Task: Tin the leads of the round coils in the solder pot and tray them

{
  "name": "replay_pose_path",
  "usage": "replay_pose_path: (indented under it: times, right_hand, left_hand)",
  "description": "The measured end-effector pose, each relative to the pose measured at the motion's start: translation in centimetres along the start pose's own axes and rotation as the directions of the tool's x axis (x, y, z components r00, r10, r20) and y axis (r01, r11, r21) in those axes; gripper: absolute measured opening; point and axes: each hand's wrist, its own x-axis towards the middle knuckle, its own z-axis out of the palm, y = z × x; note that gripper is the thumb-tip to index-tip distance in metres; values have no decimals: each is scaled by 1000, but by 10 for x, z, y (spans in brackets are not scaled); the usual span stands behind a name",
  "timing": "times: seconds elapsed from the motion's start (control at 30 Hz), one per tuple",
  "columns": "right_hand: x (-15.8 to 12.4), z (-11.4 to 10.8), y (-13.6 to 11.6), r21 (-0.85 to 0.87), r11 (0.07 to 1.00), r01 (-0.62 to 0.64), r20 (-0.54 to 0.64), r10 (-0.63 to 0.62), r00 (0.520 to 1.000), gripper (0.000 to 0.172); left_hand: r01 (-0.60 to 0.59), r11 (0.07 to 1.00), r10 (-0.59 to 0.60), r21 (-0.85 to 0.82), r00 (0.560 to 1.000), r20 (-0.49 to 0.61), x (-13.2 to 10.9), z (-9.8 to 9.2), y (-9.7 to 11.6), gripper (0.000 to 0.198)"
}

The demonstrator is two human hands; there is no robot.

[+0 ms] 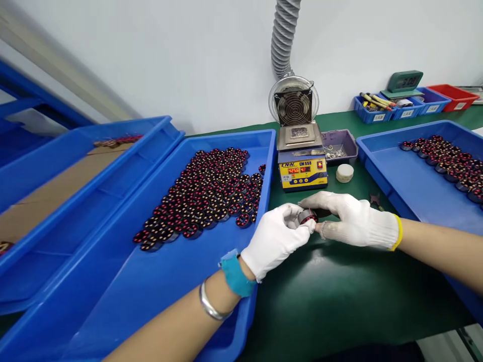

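Just in front of the solder pot (302, 168), low over the green desk (339, 296), both gloved hands met on one small round coil (306, 217). The left hand (277, 236) held a closed grip on the coil's left rim. The right hand (350, 218) kept a narrow grip, thumb and forefinger on its right edge. The coil lay between them, nearer the left palm, its axis apparently tilted up. A blue tray (211, 261) of similar coils lay left of the pot.
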Motion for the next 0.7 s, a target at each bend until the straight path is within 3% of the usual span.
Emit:
replay_pose_path:
  times: [0.13,0.27,0.33,0.43,0.5,0.6,0.7]
  right_hand:
    - [-3,6,0,-229,973,42,-114,-70,991,33]
    - [-3,5,-2,-279,960,-1,-183,-53,982,15]
    - [-3,4,-3,-280,958,-55,-193,0,981,27]
    - [-3,3,-4,-292,955,-60,-90,35,995,41]
    - [-2,2,-3,-264,963,-62,-22,58,998,38]
    - [0,-3,0,-78,988,-136,28,138,990,38]
    - [1,-7,2,107,976,-190,46,186,981,39]
  left_hand:
    - [24,998,-23,60,1000,-17,0,-2,1,27]
    - [28,993,-24,113,999,-30,0,-3,-1,29]
    - [21,992,-21,121,1000,-3,1,-4,-4,28]
    - [14,999,-16,46,998,57,1,-4,-7,27]
    - [28,999,-26,-26,995,92,0,-5,-6,29]
    - [24,999,-19,-43,992,125,-3,-7,-2,38]
    - [-138,990,136,36,989,50,-8,-5,-1,55]
